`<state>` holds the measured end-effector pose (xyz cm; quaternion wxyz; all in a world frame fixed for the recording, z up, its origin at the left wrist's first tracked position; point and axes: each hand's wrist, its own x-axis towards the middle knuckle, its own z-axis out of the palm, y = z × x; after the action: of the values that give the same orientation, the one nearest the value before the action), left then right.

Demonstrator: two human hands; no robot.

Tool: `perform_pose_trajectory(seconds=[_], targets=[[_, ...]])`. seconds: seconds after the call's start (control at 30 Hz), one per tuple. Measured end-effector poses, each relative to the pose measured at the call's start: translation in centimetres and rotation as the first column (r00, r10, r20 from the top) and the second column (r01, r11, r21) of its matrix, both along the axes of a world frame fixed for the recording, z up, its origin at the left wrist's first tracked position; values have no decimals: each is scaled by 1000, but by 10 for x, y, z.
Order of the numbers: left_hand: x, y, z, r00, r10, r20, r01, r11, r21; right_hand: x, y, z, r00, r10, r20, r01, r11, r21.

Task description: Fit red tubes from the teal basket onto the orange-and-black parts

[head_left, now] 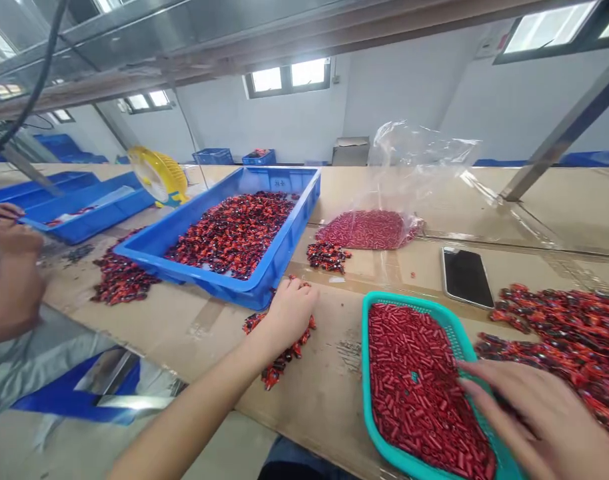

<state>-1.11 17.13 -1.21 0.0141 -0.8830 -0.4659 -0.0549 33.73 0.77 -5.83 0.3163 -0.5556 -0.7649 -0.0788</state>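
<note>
My left hand [292, 308] is closed over a small heap of shiny red-and-black plastic parts [279, 369] on the table, its fingers curled down among them and partly hidden. At the lower right, my right hand [544, 417] reaches over the rim of a green plastic basket [366, 380]. Its thumb and forefinger are stretched out and a little apart, and the other fingers are mostly hidden. Many short dark-red tubes [414, 360] fill the basket. A larger spread of red-and-black parts [579, 333] lies beside the right hand.
A blue tray [284, 250] of red-and-black parts stands ahead, with a clear bag of red tubes [369, 229] to its right. A phone [467, 277] lies behind the basket. At left are a yellow fan [159, 175] and another person's arm [14, 273]. A metal post [564, 127] rises at right.
</note>
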Motion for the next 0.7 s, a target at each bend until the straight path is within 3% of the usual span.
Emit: perform_pose_trajectory(seconds=[0.1, 0.27, 0.43, 0.5, 0.53, 0.63, 0.7], targets=[[14, 15, 2, 999, -35, -9, 34, 999, -41, -49, 14, 14, 978, 173, 114, -173, 985, -15], [18, 20, 9, 979, -97, 180, 108, 993, -50, -71, 20, 6, 969, 108, 223, -64, 979, -193], [15, -17, 21, 868, -133, 479, 189, 980, -70, -73, 16, 12, 973, 68, 221, 1, 953, -302], [16, -41, 24, 764, -92, 638, 242, 959, -151, -76, 16, 21, 983, 78, 167, -22, 949, -316], [18, -53, 24, 672, -22, 740, 283, 931, -229, -77, 16, 25, 988, 82, 128, -38, 948, -317], [26, -86, 20, 360, 298, 884, 445, 778, -443, -78, 16, 37, 997, 80, -18, -82, 953, -293], [32, -104, 15, 232, 420, 877, 515, 712, -477, -76, 12, 44, 992, 70, -106, -96, 960, -264]])
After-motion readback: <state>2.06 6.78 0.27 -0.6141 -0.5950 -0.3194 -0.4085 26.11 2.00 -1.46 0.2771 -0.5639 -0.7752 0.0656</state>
